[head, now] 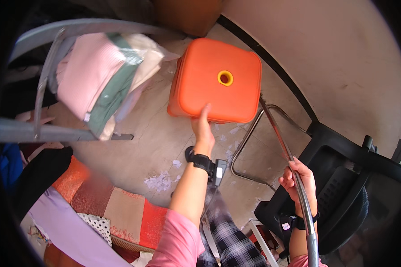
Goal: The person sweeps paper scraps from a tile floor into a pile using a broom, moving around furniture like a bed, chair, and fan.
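Observation:
An orange plastic stool (pixel 200 70) with a yellow-rimmed hole in its top is in front of me, upper centre. My left hand (pixel 204 128) grips its near edge, thumb on the top surface and the other fingers hidden below. On the right, my right hand (pixel 299 177) holds a long metal tube (pixel 300 187), whose lower part is a grey sleeve and whose far end reaches down beside the stool. Below the tube's far end, a bent chrome tube frame (pixel 247 142) rests on the floor. Small white paper scraps (pixel 161 182) lie on the floor near my left wrist.
Folded clothes (pixel 97 80) in clear plastic hang or lie by a grey metal frame (pixel 53 130) at upper left. A patchwork cloth (pixel 125 203) and lilac fabric (pixel 70 230) are at lower left. A black plastic chair or similar item (pixel 347 147) stands right, beside the wall (pixel 347 66).

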Available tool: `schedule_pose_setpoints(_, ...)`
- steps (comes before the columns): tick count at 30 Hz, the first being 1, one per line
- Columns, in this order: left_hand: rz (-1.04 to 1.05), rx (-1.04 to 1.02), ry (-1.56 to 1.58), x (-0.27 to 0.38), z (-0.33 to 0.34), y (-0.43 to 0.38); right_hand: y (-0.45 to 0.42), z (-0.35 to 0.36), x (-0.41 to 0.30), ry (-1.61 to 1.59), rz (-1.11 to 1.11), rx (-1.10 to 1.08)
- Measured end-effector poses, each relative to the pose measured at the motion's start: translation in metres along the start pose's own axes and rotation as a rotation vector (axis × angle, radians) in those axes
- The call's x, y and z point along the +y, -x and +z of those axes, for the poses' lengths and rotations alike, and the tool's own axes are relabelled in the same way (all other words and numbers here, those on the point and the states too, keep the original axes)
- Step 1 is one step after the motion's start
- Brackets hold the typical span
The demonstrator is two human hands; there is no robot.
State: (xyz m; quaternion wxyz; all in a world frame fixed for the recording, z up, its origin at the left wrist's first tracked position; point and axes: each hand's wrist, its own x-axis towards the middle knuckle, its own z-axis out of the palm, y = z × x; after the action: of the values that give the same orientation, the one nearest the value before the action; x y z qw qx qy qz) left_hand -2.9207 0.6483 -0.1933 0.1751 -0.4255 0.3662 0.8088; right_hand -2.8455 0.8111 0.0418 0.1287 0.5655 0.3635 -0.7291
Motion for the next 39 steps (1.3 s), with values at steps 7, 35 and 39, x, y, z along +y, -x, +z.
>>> schedule_pose_setpoints(7, 0.270, 0.138, -0.012, 0.007, -0.043, 0.092, 0.045, -0.001, 0.037, 0.603, -0.088, 0.020)
schedule_pose_setpoints(35, 0.217, 0.358, 0.452, 0.175, -0.330, 0.267, 0.226, 0.094, 0.196, 1.523, -0.042, -0.313)
schedule_pose_setpoints(39, 0.304, 0.373, 0.640, 0.219, -0.334, 0.231, 0.202, 0.119, 0.194, 1.226, 0.177, -0.358)
